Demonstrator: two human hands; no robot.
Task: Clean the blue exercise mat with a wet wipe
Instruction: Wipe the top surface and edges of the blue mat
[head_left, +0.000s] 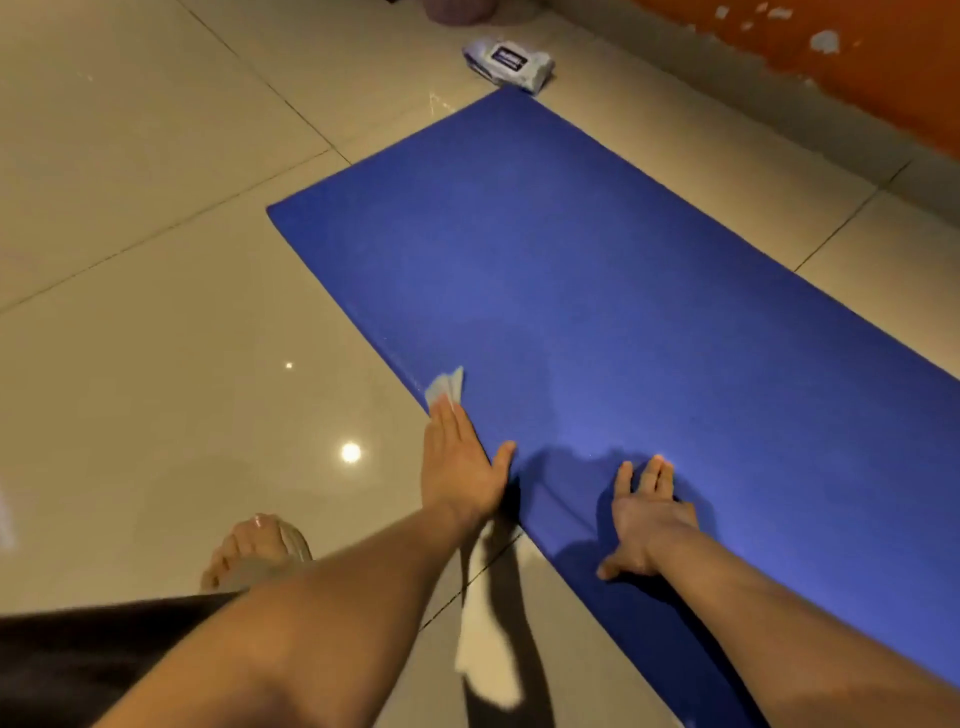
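The blue exercise mat (597, 270) lies flat on the tiled floor, running from the upper middle to the lower right. My left hand (457, 462) rests flat on the mat's near left edge, fingers together, pressing a pale wet wipe (447, 385) whose end sticks out past my fingertips. My right hand (644, 514) lies palm down on the mat to the right, fingers spread, with nothing in it.
A white pack of wipes (509, 61) lies on the floor just beyond the mat's far corner. An orange wall (831, 57) runs along the right. My foot in a sandal (260, 551) stands on the glossy tiles at the lower left.
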